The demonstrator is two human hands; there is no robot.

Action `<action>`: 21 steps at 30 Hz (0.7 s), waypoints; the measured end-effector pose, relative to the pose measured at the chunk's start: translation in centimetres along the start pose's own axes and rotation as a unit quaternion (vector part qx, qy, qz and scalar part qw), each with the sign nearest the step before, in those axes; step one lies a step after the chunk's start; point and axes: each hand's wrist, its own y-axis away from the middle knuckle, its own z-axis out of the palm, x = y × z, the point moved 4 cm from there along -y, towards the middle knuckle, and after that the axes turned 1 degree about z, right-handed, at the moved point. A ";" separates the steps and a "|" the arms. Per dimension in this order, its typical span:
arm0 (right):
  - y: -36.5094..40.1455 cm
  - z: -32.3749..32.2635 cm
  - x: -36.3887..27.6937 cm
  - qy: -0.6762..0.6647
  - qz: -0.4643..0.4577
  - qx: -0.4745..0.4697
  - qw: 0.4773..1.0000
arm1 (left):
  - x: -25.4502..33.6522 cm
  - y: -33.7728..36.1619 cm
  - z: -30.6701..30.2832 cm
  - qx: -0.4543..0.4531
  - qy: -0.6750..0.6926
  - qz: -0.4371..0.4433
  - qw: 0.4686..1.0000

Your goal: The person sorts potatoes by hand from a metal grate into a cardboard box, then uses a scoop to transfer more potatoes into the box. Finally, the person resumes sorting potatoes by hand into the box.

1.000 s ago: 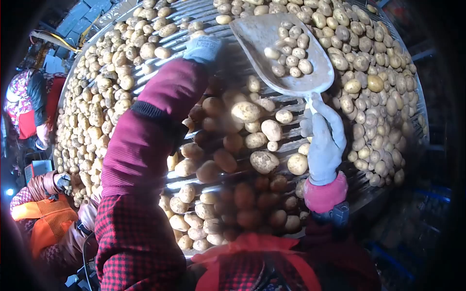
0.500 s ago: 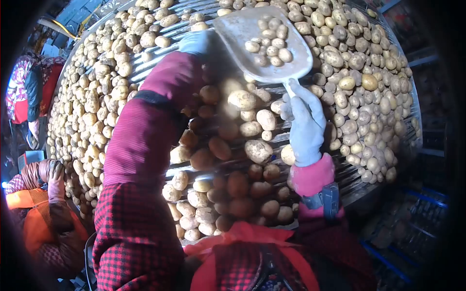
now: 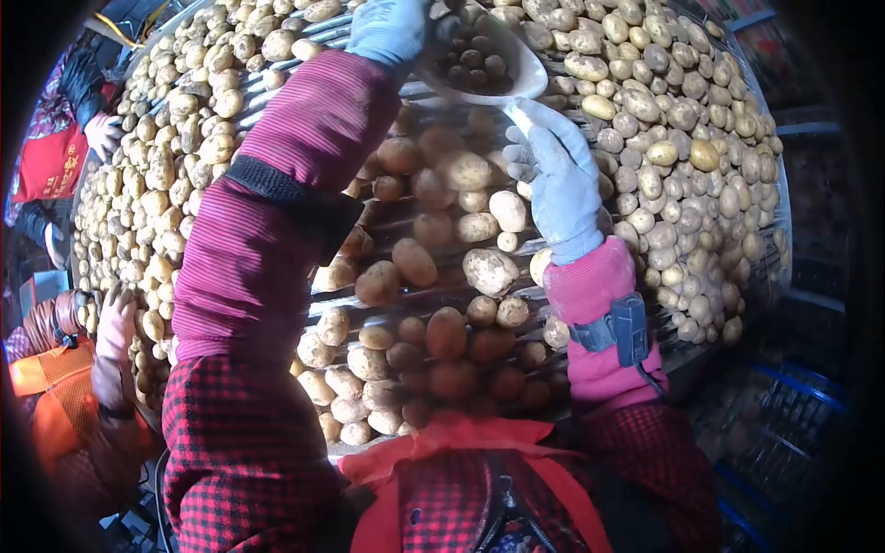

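A pale scoop (image 3: 530,78) holding a small load of potatoes (image 3: 475,66), most of them in shadow, sits at the far middle of a slatted sorting table (image 3: 251,113). The worker's gloved right hand (image 3: 560,180) grips it by the handle, fingers wrapped about the near end. The gloved left hand (image 3: 387,29) is at the scoop's far left side; its fingertips are lost in shadow, and whether they grasp anything cannot be told. Loose potatoes (image 3: 489,271) lie scattered on the slats between the worker's arms, some in shade. A dense spread (image 3: 696,226) covers the table's right side, another (image 3: 189,152) its left. A dark strapped device (image 3: 630,329) circles the right sleeve. Along the left edge stand a person in an orange vest (image 3: 72,396) and, farther off, another in a red apron (image 3: 51,166).
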 end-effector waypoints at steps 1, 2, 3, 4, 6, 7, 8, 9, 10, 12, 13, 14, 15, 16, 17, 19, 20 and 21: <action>0.0 -0.3 0.0 0.023 -0.005 -0.002 1.000 | 1.2 0.2 0.7 0.042 -0.093 0.058 0.993; -0.1 -0.8 0.1 0.046 -0.011 -0.004 0.999 | 3.3 -0.1 0.2 0.058 -0.075 0.100 0.990; -0.2 -1.2 0.3 0.067 -0.015 -0.005 0.998 | 5.4 0.1 -0.7 0.071 -0.057 0.143 0.986; -0.3 -1.5 -0.1 0.086 -0.011 0.010 0.996 | 6.4 1.4 -0.4 0.036 0.025 0.181 0.983; -2.2 -3.6 0.4 0.144 -0.048 -0.026 0.988 | 10.8 4.4 0.3 -0.277 0.054 0.193 0.940; -3.0 -4.4 0.6 0.181 -0.098 -0.062 0.977 | 12.7 6.4 0.0 -0.288 0.095 0.273 0.913; -2.9 -4.3 0.4 0.131 -0.069 -0.067 0.987 | 12.9 9.3 1.3 -0.294 -0.038 0.280 0.913; -2.3 -4.1 -0.1 0.149 -0.044 -0.046 0.987 | 13.1 11.2 2.2 -0.302 -0.005 0.233 0.925; -1.3 -3.9 -0.7 0.168 -0.019 -0.025 0.985 | 13.3 11.5 1.7 -0.280 -0.060 0.240 0.927; 0.5 -4.2 -1.1 0.197 -0.043 0.017 0.979 | 13.0 11.9 0.3 -0.264 -0.087 0.227 0.933; 1.9 -4.3 -1.5 0.215 -0.077 0.025 0.973 | 13.0 12.3 -1.0 -0.272 -0.056 0.203 0.939; 3.1 -4.0 -2.1 0.230 -0.114 0.031 0.966 | 12.6 12.9 -1.7 -0.304 -0.096 0.145 0.936; 4.1 -3.8 -2.3 0.242 -0.149 0.038 0.958 | 11.0 14.0 -2.2 -0.320 -0.087 0.103 0.938; 4.5 -4.4 -1.8 0.321 -0.195 0.006 0.927 | 10.1 15.1 -4.1 -0.279 -0.056 0.095 0.954; 4.9 -5.1 -1.3 0.392 -0.247 -0.019 0.886 | 9.5 15.9 -6.2 -0.235 -0.027 0.088 0.968; 7.0 -4.2 -1.0 0.408 -0.250 -0.108 0.871 | 9.9 17.2 -9.9 -0.297 -0.073 0.009 0.952; 8.3 -3.4 -0.9 0.406 -0.254 -0.142 0.866 | 9.1 18.5 -11.1 -0.254 -0.095 0.020 0.962; 9.2 -3.2 -0.6 0.399 -0.207 -0.165 0.878 | 8.4 19.8 -13.0 -0.223 -0.105 0.038 0.968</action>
